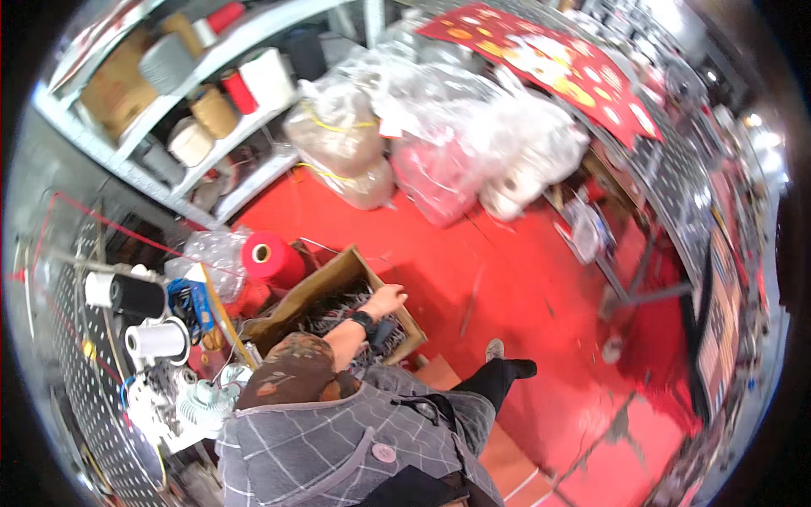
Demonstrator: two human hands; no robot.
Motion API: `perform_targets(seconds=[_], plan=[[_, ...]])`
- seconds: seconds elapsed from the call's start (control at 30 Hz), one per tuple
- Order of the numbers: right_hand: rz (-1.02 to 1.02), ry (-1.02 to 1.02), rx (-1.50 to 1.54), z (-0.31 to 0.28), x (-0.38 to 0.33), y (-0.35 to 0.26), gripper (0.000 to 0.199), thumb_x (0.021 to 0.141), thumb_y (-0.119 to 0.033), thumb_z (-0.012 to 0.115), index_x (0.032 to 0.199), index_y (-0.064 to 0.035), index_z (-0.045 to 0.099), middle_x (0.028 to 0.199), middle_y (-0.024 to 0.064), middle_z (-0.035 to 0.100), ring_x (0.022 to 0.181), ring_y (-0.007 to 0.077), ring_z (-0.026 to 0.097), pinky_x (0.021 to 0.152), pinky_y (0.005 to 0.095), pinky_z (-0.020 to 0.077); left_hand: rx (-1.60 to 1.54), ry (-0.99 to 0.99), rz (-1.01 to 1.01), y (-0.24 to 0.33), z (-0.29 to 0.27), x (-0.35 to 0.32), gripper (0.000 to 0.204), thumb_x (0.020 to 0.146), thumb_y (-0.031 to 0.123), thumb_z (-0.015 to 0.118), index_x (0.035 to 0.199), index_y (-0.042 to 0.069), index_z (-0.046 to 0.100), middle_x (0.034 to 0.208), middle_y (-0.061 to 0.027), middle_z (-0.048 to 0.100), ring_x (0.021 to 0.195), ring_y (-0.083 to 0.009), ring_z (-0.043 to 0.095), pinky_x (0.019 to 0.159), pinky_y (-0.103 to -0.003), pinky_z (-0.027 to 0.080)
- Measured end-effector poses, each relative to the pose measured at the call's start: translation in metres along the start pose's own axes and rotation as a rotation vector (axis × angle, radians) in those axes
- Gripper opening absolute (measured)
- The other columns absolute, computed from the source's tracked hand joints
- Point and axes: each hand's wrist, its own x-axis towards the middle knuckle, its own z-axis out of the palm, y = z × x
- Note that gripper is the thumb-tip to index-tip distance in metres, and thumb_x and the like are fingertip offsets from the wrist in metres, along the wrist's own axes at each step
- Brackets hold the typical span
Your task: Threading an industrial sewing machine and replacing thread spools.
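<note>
My left hand (384, 302) reaches over an open cardboard box (296, 297), near the box's far right corner. Its fingers look loosely apart, a little blurred, with nothing visible in them. A dark band (363, 321) circles the wrist below a brown patterned sleeve (291, 369). Inside the box lies a tangle of thin dark grey pieces (325, 317), too small to make out, partly covered by my forearm. A dark, blocky object (386, 331) shows beside the wrist. My right hand is outside the picture.
Red thread cones (274, 260) stand behind the box; white and black spools (139, 296) and a small fan (203, 407) are at left. Shelves (245, 127) hold more cones. Filled plastic bags (439, 160) lie at the back. A knitting machine (676, 203) lines the right.
</note>
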Motion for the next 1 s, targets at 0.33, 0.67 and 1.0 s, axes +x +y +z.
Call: perform_targets(seconds=[0.33,0.67,1.0], plan=[[-0.499,0.005,-0.085,-0.119,0.366,-0.123,0.021,0.083,-0.013,0.052,0.066,-0.0011,0.057,0.058,0.0083,0.055,0.052,0.0195,0.053,0.045,0.0309,0.0394,0.130,0.778,-0.583,-0.085,-0.108,-0.060,0.032,0.080,0.024,0.046,0.088,-0.002,0.064,0.092,-0.0254,0.061,0.092,-0.0404,0.058,0.082,-0.047,0.045],[-0.543,-0.440,0.299,-0.225,0.556,-0.380,0.026,0.089,-0.011,0.050,0.105,0.0080,0.056,0.090,0.0116,0.062,0.066,0.0181,0.058,0.048,0.0273,0.0455,-0.384,0.582,-1.111,-0.077,0.141,-0.131,0.044,0.069,0.037,0.064,0.083,-0.004,0.065,0.089,-0.0257,0.063,0.090,-0.0360,0.062,0.077,-0.041,0.047],[-1.214,-0.833,-0.322,-0.115,0.429,-0.603,0.032,0.085,-0.016,0.056,0.106,0.0082,0.058,0.084,0.0150,0.066,0.075,0.0172,0.063,0.068,0.0293,0.0510,-0.319,0.897,-0.968,-0.076,0.074,-0.065,0.032,0.079,0.031,0.052,0.082,0.001,0.064,0.086,-0.0238,0.061,0.087,-0.0403,0.058,0.076,-0.045,0.046]])
